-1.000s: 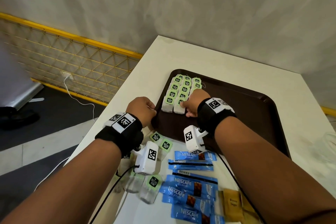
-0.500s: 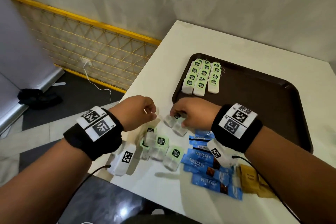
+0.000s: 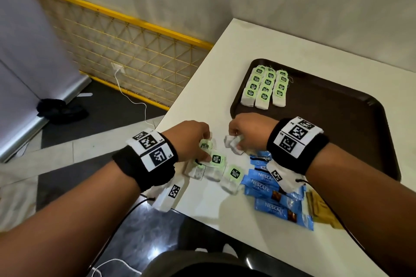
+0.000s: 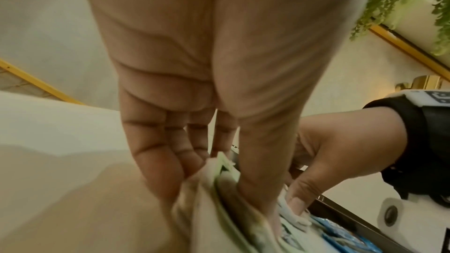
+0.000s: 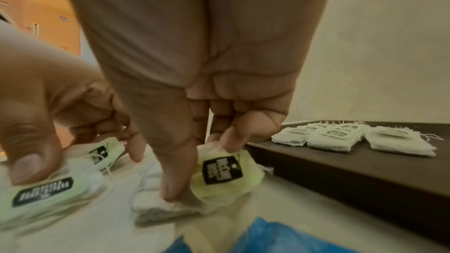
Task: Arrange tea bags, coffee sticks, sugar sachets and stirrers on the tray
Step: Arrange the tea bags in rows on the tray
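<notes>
- both hands work the loose tea bags [image 3: 216, 164] lying on the white table [image 3: 198, 96] just off the near left corner of the brown tray [image 3: 337, 132]
- the right hand [image 3: 249, 130] pinches a tea bag with a green tag [image 5: 222, 170] between thumb and fingers; in the right wrist view the bag's lower end still touches the table
- the left hand [image 3: 191, 139] grasps another tea bag [image 4: 214, 184], thumb on one side and fingers on the other, a little nearer the table edge
- the relation that matters: the neat block of tea bags [image 3: 264, 87] sits at the tray's far left corner, ahead and slightly right of both hands, its rows running away from the person; the right hand is the nearer one, just beside the tray's rim, so its bag likely goes in first, laid with its long side parallel to the rows
- nescafe coffee sticks [image 3: 270, 189] and brown sugar sachets [image 3: 319, 207] lie on the table by the right wrist, not yet on the tray
- against a second ago: the right hand was then at the block on the tray, the left at the tray's rim; both are now off the tray, at the loose pile, and the view has swung left
</notes>
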`<action>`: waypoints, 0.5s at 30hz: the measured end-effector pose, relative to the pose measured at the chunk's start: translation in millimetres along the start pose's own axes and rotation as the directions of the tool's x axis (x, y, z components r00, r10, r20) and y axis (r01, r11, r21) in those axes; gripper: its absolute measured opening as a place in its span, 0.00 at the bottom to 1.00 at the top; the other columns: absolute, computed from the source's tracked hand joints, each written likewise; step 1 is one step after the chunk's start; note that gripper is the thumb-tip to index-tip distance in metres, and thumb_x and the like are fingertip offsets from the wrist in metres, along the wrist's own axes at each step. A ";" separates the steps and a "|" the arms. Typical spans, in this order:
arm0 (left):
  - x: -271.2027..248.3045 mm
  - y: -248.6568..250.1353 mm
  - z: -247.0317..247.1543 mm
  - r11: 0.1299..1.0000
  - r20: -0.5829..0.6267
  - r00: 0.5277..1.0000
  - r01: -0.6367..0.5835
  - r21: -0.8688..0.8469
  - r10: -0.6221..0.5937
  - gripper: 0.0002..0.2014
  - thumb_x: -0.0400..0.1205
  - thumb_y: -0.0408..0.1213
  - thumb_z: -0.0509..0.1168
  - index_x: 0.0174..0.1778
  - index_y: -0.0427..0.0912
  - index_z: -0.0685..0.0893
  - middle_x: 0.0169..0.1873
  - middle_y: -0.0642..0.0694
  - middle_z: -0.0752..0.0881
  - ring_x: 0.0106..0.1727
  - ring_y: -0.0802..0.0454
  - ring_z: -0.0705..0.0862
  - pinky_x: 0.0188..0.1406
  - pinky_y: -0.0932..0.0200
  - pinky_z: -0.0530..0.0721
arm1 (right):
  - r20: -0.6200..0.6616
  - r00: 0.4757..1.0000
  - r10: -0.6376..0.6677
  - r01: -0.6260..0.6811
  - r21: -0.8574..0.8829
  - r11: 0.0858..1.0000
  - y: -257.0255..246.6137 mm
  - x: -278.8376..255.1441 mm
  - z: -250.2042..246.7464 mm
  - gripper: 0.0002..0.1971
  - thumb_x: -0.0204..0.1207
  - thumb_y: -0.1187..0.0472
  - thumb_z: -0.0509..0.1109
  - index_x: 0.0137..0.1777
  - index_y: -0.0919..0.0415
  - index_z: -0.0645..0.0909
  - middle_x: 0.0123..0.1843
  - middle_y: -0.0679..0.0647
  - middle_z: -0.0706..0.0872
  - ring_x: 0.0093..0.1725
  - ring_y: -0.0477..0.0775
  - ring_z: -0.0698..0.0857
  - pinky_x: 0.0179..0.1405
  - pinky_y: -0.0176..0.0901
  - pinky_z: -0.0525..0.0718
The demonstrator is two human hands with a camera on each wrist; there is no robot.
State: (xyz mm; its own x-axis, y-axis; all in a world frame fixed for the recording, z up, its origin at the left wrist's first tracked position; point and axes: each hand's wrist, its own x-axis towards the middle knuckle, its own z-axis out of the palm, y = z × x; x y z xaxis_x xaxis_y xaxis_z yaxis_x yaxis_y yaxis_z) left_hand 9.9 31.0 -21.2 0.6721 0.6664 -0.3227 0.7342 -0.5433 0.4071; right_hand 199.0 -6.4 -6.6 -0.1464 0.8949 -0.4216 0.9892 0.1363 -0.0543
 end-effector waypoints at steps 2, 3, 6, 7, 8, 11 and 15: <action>-0.3 2.2 -1.0 1.000 -0.003 1.000 -0.009 -0.006 0.009 0.28 0.71 0.48 0.77 0.64 0.44 0.78 0.47 0.52 0.76 0.48 0.53 0.75 0.45 0.61 0.71 | -0.013 1.000 0.004 -0.004 0.010 1.000 1.0 -1.3 -0.2 0.16 0.70 0.57 0.76 0.56 0.56 0.80 0.48 0.50 0.74 0.47 0.51 0.74 0.42 0.42 0.70; 0.1 2.9 -1.6 1.000 -0.006 1.000 -0.014 0.001 0.014 0.27 0.71 0.48 0.77 0.63 0.44 0.78 0.47 0.52 0.76 0.48 0.53 0.75 0.45 0.61 0.71 | -0.026 1.000 0.001 -0.001 0.010 1.000 1.5 -2.5 -0.5 0.15 0.70 0.56 0.76 0.55 0.56 0.81 0.47 0.49 0.74 0.47 0.51 0.74 0.43 0.42 0.70; 2.3 2.7 -2.9 0.998 -0.006 0.999 -0.041 0.044 0.042 0.22 0.74 0.47 0.75 0.59 0.43 0.80 0.44 0.51 0.76 0.45 0.52 0.74 0.43 0.60 0.69 | -0.080 0.996 -0.035 0.035 0.003 0.999 3.3 -6.4 0.2 0.09 0.69 0.53 0.74 0.45 0.51 0.77 0.44 0.48 0.75 0.48 0.54 0.75 0.43 0.42 0.69; 3.1 1.9 -3.2 0.997 -0.007 0.999 -0.053 0.049 0.053 0.19 0.75 0.46 0.74 0.58 0.43 0.81 0.43 0.51 0.76 0.45 0.51 0.74 0.42 0.60 0.69 | -0.094 0.995 -0.041 0.043 0.016 0.999 3.3 -8.5 -0.1 0.09 0.69 0.53 0.74 0.42 0.50 0.75 0.42 0.47 0.75 0.48 0.54 0.76 0.42 0.41 0.68; 4.1 1.3 -3.8 0.997 -0.011 0.998 -0.068 0.045 0.069 0.17 0.76 0.45 0.73 0.56 0.42 0.82 0.42 0.51 0.77 0.44 0.51 0.75 0.42 0.61 0.68 | -0.113 0.993 -0.045 0.050 0.045 0.998 3.9 -10.9 -1.2 0.09 0.69 0.53 0.74 0.42 0.50 0.74 0.41 0.47 0.76 0.46 0.54 0.76 0.41 0.41 0.66; 7.6 -2.3 -6.0 0.992 -0.042 0.992 -0.122 0.000 0.122 0.13 0.78 0.44 0.71 0.53 0.42 0.83 0.36 0.52 0.77 0.40 0.51 0.75 0.37 0.60 0.67 | -0.168 0.985 -0.025 0.059 0.204 0.977 4.7 -19.0 -8.7 0.09 0.72 0.55 0.73 0.44 0.52 0.74 0.41 0.48 0.79 0.41 0.51 0.76 0.36 0.42 0.67; 11.6 -6.5 -13.4 0.974 -0.116 0.987 -0.134 -0.185 0.113 0.10 0.81 0.42 0.69 0.51 0.41 0.82 0.38 0.51 0.81 0.39 0.52 0.79 0.36 0.59 0.74 | -0.234 0.971 0.038 0.069 0.429 0.901 14.7 -26.0 -17.7 0.09 0.72 0.57 0.74 0.47 0.54 0.77 0.45 0.52 0.84 0.42 0.54 0.81 0.44 0.48 0.80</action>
State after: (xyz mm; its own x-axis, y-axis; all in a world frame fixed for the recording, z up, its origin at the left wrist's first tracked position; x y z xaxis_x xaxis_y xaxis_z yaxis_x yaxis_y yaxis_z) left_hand 11.7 49.2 -16.2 0.7353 0.6553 -0.1730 0.6074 -0.5238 0.5972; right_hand 217.2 -20.2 19.6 -0.1070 0.9740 -0.1995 0.8846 0.0016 -0.4663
